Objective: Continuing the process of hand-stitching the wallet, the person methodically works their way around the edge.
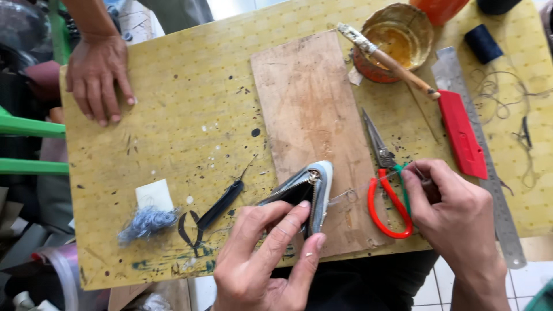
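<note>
Inspection of the yellow dotted counter (190, 115), read from left to right. At the far left edge another person's hand (98, 75) lies flat with fingers spread on the counter corner, holding nothing; it appears only to rest or steady there. Below it a small cream square block (154, 194) sits beside a tuft of blue-grey thread (147, 222), both parked clear of the working area, with a dark slim tool (222, 203) lying aslant just to their right. At centre a bare wooden board (311, 126) lies on the counter as a work pad. The zip pouch (308, 193), grey-blue with a metal zipper, stands on edge at the board's lower end; the left hand (271, 253) pinches it between thumb and fingers, seemingly to keep the zipper edge upright and presented. A thin thread runs from the pouch toward the right hand (449, 207), whose fingers are pressed together on something small; whether that is a needle cannot be told. Under that hand lie red-handled scissors (387, 190), blades closed, within easy reach. Above them a round, rust-orange tin (394, 43) holds amber glue, with a wooden-handled brush (391, 60) laid across its rim, likely to keep the bristles off the counter. A red utility knife (461, 135) lies next to a steel ruler (481, 155). A dark blue thread spool (483, 43) stands at the far right. No legible label is reported on any item.
</note>
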